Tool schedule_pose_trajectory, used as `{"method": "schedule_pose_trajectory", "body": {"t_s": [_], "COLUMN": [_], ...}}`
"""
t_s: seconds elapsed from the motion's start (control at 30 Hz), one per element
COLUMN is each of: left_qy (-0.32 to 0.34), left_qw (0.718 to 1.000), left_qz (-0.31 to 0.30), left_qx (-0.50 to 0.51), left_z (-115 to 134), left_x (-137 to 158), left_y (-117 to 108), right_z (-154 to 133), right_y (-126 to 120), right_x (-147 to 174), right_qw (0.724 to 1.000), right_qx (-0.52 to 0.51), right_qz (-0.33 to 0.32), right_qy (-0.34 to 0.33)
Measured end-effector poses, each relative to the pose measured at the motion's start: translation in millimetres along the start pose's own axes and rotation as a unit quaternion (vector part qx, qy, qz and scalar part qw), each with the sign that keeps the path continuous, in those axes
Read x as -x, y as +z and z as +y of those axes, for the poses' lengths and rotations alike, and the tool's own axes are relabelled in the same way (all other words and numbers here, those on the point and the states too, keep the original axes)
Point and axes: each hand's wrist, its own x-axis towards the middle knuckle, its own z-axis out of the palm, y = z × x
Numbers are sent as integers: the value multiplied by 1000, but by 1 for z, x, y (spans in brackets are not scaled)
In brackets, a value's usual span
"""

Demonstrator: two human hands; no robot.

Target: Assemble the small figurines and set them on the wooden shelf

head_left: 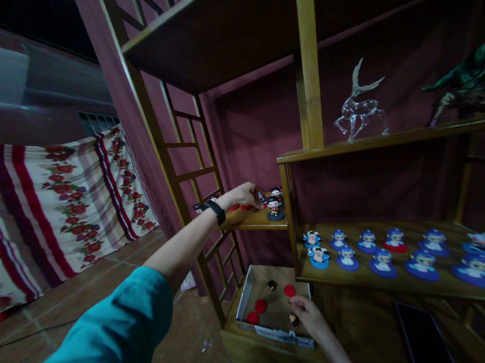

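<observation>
My left hand [242, 196], with a black wristband, reaches onto the small middle shelf. Its fingers are closed around a small figurine [261, 197], partly hidden by the fingers. Right beside it stands a black-haired figurine [273, 206] on a dark round base, and another figurine [276, 192] is behind that one. Over the shallow cardboard box [243, 299] my right hand [307, 312] has its fingertips pinched together, close to a red disc [289, 291]; what they hold is too small to make out. A dark-haired figurine [293, 318] lies just below those fingers.
More red discs [260, 305] and a small dark piece [272, 284] lie in the box. Rows of blue figurines [382, 261] line the lower right shelf. Above them stand a clear deer [359, 108] and a green sculpture [467, 85]. A phone [423, 332] lies at lower right.
</observation>
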Motion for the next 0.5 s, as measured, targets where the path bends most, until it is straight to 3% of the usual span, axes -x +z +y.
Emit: {"method": "schedule_pose_trajectory", "body": {"t_s": [0.1, 0.17, 0.3, 0.4, 0.47, 0.5], "left_qy": [6, 13, 57, 63, 26, 3], "left_qw": [1000, 996, 954, 905, 892, 898], "left_qz": [26, 77, 267, 410, 449, 441], "left_qx": [-10, -46, -127, -96, -42, -13], "left_z": [3, 9, 30, 36, 22, 9], "left_x": [1, 8, 56, 113, 146, 158], "left_y": [0, -4, -2, 35, 80, 107], "right_z": [3, 4, 6, 5, 4, 3], "right_y": [0, 0, -2, -4, -4, -5], "right_x": [-2, -3, -5, -4, -3, -3], "right_qw": [1000, 1000, 1000, 997, 994, 992], "right_qx": [2, 7, 31, 70, 104, 125], "right_qz": [-2, -1, -1, 11, 30, 32], "right_qy": [5, 3, 2, -8, 0, 9]}}
